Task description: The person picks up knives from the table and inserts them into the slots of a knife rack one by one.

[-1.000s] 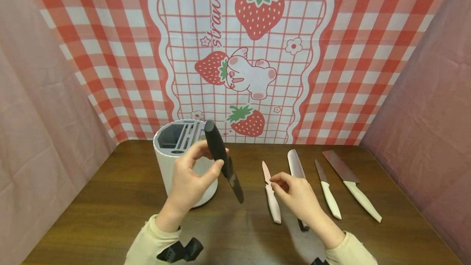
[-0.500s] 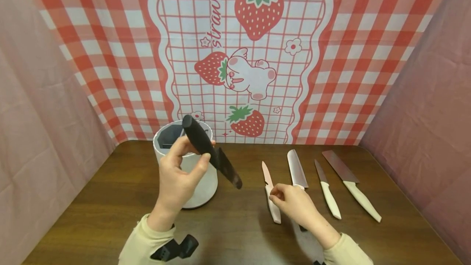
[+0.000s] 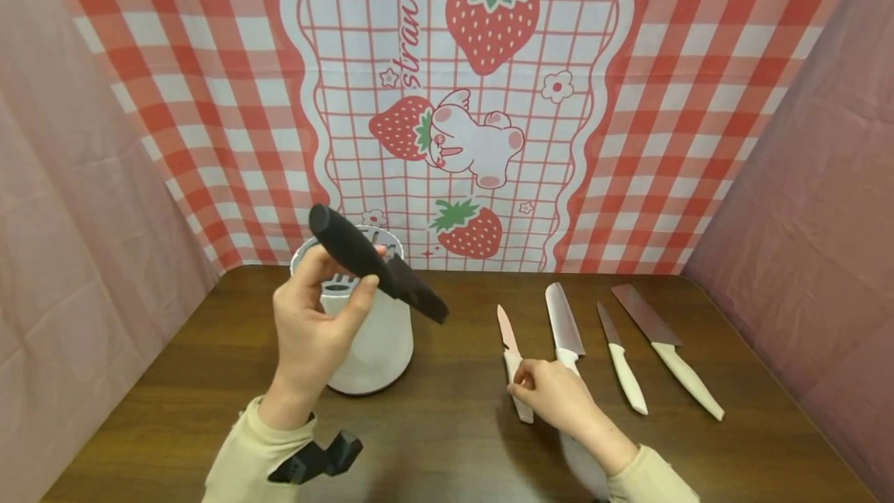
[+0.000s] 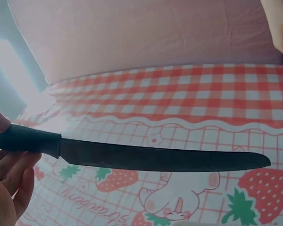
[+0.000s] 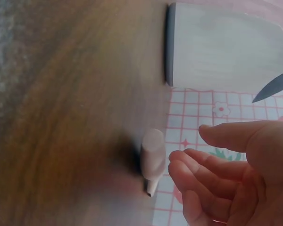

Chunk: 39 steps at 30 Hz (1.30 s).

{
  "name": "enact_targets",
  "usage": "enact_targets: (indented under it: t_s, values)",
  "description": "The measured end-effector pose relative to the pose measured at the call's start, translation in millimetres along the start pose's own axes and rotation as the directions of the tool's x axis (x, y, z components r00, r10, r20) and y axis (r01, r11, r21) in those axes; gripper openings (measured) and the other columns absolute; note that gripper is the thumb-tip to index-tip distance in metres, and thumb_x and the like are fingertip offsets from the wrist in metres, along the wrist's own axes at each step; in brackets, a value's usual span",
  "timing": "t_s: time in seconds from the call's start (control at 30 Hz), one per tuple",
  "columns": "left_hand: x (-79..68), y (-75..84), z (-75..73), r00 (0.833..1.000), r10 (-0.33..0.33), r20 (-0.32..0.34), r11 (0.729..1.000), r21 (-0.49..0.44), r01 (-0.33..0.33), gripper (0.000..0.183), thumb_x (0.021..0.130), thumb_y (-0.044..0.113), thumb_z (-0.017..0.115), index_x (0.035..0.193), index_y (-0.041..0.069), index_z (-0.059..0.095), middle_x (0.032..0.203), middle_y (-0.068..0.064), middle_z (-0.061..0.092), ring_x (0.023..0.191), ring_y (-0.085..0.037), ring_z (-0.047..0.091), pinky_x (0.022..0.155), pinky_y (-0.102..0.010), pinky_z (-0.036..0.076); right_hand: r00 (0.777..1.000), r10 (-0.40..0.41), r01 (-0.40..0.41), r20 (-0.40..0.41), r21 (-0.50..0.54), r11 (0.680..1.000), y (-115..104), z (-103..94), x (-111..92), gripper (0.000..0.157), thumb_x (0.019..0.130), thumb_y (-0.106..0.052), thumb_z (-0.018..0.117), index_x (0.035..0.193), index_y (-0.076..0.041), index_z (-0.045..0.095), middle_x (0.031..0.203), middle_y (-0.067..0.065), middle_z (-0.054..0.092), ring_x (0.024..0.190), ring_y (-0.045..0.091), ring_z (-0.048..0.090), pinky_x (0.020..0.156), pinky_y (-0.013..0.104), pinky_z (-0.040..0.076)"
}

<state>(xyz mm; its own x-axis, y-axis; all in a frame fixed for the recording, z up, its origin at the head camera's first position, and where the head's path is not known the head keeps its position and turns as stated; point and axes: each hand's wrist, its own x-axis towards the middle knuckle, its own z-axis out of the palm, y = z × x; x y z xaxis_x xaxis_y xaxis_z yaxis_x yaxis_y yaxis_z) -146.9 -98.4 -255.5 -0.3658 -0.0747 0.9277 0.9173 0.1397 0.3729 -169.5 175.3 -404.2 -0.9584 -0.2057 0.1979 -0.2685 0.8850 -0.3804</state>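
Note:
My left hand (image 3: pixel 310 332) grips a knife with a black handle (image 3: pixel 349 247), held in the air in front of the knife block (image 3: pixel 377 348). Its long dark blade (image 4: pixel 165 157) stretches to the right in the left wrist view, and its tip points right and down in the head view. My right hand (image 3: pixel 559 398) hovers over the handle of a small pink knife (image 3: pixel 508 334) lying on the table. In the right wrist view a gap separates its loosely bent fingers (image 5: pixel 212 165) from the pink handle (image 5: pixel 153 153). Nothing is in that hand.
To the right lie a wide-bladed knife (image 3: pixel 564 324), a small pale-handled knife (image 3: pixel 627 383) and a cleaver (image 3: pixel 687 379) on the wooden table (image 3: pixel 447 441). The white block has slots in its top. A checked strawberry cloth (image 3: pixel 489 138) hangs behind.
My left hand has moved left and slightly up with the black-handled knife, which now lies closer to level. My right hand has drifted a little toward me, over the pink handle.

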Motion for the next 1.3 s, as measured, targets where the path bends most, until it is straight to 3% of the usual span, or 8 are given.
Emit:
enact_targets:
  t_s: [0.33,0.57,0.93,1.1,1.3]
  values:
    - [9.8,3.5,-6.4,0.998,0.049,-0.033,0.998,-0.032,-0.050,0.030,0.078,0.004,0.068,0.099,-0.015,0.057,0.095,-0.010,0.069,0.084,-0.016,0.065,0.075,-0.025,0.050,0.999,0.037,-0.038,-0.022,-0.029,0.999,2.2,5.1,0.1,0.017,0.072,-0.026,0.073,0.069,-0.019,0.058,0.054,-0.013,0.048,0.048,0.005,0.042,0.044,0.025,0.033]
    - [14.8,1.6,-9.5,0.990,0.095,-0.100,0.994,-0.040,-0.099,0.032,0.078,0.005,0.068,0.097,-0.018,0.057,0.093,-0.012,0.069,0.084,-0.017,0.065,0.076,-0.025,0.049,0.997,0.074,-0.074,0.006,-0.042,0.996,1.3,5.8,-2.8,0.019,0.070,-0.026,0.075,0.077,-0.014,0.061,0.056,-0.010,0.046,0.049,0.008,0.041,0.042,0.026,0.032]
    - [18.9,5.2,-13.6,0.975,0.103,-0.196,0.988,-0.090,-0.123,0.036,0.080,0.004,0.067,0.100,-0.022,0.052,0.092,-0.014,0.068,0.088,-0.022,0.065,0.083,-0.029,0.049,0.994,0.102,-0.101,0.045,-0.011,0.995,4.2,8.2,-6.6,0.030,0.070,-0.023,0.076,0.091,-0.007,0.062,0.058,-0.008,0.050,0.048,0.007,0.043,0.041,0.025,0.034]
    - [21.9,8.9,-17.2,0.966,0.095,-0.241,0.994,-0.035,-0.106,0.037,0.080,0.007,0.067,0.100,-0.020,0.053,0.092,-0.012,0.068,0.087,-0.019,0.065,0.081,-0.026,0.048,0.993,0.107,-0.107,0.053,0.001,0.994,5.0,8.9,-6.8,0.032,0.071,-0.024,0.075,0.092,-0.005,0.061,0.059,-0.008,0.051,0.047,0.007,0.044,0.041,0.024,0.035]
    - [24.6,9.4,-22.3,0.954,0.100,-0.283,0.995,0.031,-0.095,0.038,0.080,0.008,0.068,0.101,-0.019,0.053,0.092,-0.014,0.068,0.086,-0.019,0.065,0.063,-0.014,0.048,0.991,0.121,-0.122,0.064,0.012,0.992,6.2,9.0,-6.8,0.033,0.071,-0.025,0.075,0.094,-0.005,0.060,0.059,-0.007,0.052,0.047,0.008,0.043,0.041,0.025,0.034]
